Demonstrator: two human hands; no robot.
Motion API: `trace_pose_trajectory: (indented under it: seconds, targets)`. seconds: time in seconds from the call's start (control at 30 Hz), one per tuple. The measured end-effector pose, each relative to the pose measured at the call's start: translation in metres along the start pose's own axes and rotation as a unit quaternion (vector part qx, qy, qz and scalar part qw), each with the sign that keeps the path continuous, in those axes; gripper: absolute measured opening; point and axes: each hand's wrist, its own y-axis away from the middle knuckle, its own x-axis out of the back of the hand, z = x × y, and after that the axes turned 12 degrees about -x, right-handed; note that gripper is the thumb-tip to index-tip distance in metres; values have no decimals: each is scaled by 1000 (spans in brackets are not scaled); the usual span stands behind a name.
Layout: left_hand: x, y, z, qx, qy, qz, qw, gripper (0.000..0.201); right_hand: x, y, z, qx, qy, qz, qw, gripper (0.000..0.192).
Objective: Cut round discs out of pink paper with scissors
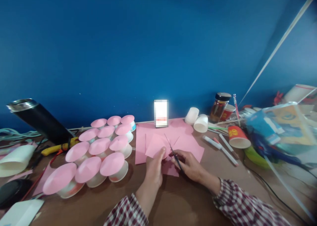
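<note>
My left hand (155,169) pinches a piece of pink paper (156,147), thumb on top and fingers beneath. In my right hand (189,165) is a pair of scissors (176,157), its blades spread apart at the right edge of that piece. Larger pink paper sheets (141,153) lie flat on the table under and behind both hands. To the left, several paper cups (119,173) stand in rows, each topped with a shallow pink paper cone (112,164).
Two white cups (201,123), markers (224,150), a red cup (238,136) and a dark-lidded jar (220,107) are on the right. A blurred clear plastic bag (279,133) stands farther right. Leftward are a tilted black flask (42,120) and yellow-handled pliers (59,147).
</note>
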Motion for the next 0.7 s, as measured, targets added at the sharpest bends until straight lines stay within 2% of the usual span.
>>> trace_pose_trajectory:
  seconds: [0.1,0.4,0.7]
  targets:
    - [1,0,1,-10,-6,3,1000,27,0,0,0,0,-9,0,1000,22]
    - [-1,3,8,12,-24,-25,999,35,0,-1,-1,13,6,3,1000,23]
    - [0,-1,2,10,-17,23,1000,32,0,-1,1,10,1,-2,1000,22]
